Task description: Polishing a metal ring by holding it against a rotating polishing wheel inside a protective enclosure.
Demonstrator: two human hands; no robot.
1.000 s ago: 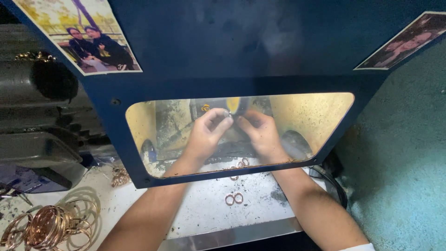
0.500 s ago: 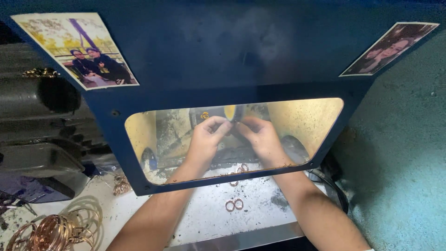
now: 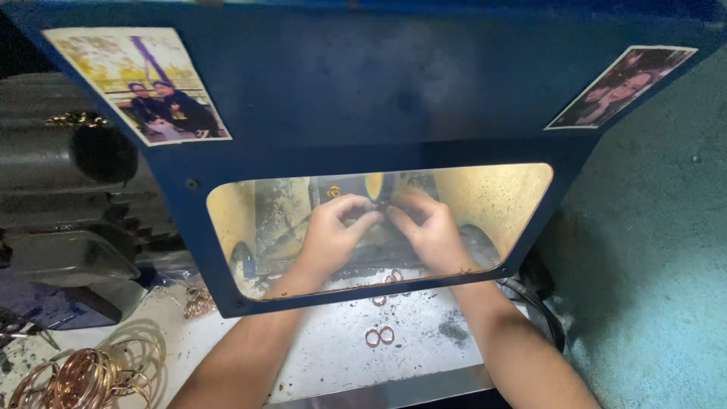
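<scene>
Both my hands reach under a blue hood (image 3: 394, 91) and show through its transparent window (image 3: 492, 204). My left hand (image 3: 333, 231) and my right hand (image 3: 428, 227) meet fingertip to fingertip around a small dark piece (image 3: 381, 206) held between them; what it is I cannot tell. Just behind the fingers stands a yellow wheel-like part (image 3: 374, 184) of the machine. Small copper-coloured rings (image 3: 379, 335) lie on the white speckled work surface (image 3: 424, 356) between my forearms, and more rings (image 3: 393, 277) lie near the window's lower edge.
Two photographs (image 3: 144, 83) (image 3: 621, 87) are stuck on the hood. A pile of coppery wire hoops (image 3: 91, 375) lies at the lower left. Dark grey machine housings (image 3: 68, 204) stand on the left. A teal wall (image 3: 659, 265) fills the right.
The view has tilted a little, so the hood and window sit lower in the frame. My hands stay together at the same spot, fingers working the small piece.
</scene>
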